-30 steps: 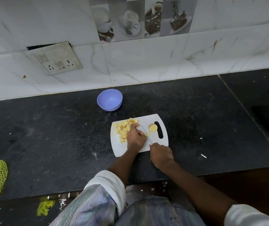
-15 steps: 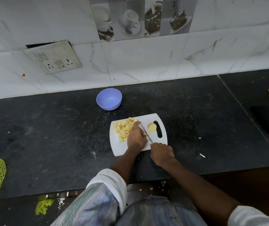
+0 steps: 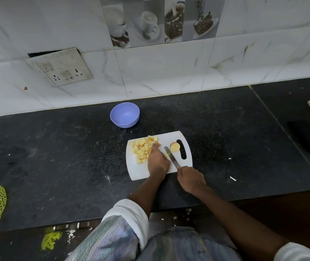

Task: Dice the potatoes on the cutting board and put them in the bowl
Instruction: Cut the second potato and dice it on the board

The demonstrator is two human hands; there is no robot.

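A black stone kitchen counter (image 3: 56, 157) runs below a wall of white marble-look tiles (image 3: 159, 68), where a white cutting board (image 3: 141, 172) lies with its long side running left to right and its handle slot at the right end. Both forearms reach forward from the bottom of the frame, sleeves pushed up near the elbows. The left hand (image 3: 157, 161) rests palm-down on the middle of the board, fingers bent and close together, their tips touching the right edge of a heap of yellow potato cubes (image 3: 142, 147) on the board's far left part; whether they pin a piece cannot be told. The right hand (image 3: 190, 178), at the board's near right corner, has its fingers wrapped tight around the handle of a knife (image 3: 171, 156), whose blade points away and slightly left, ending just beside an uncut potato piece (image 3: 174, 146) next to the slot. A purple bowl (image 3: 125, 117) stands apart behind the board, near the wall.
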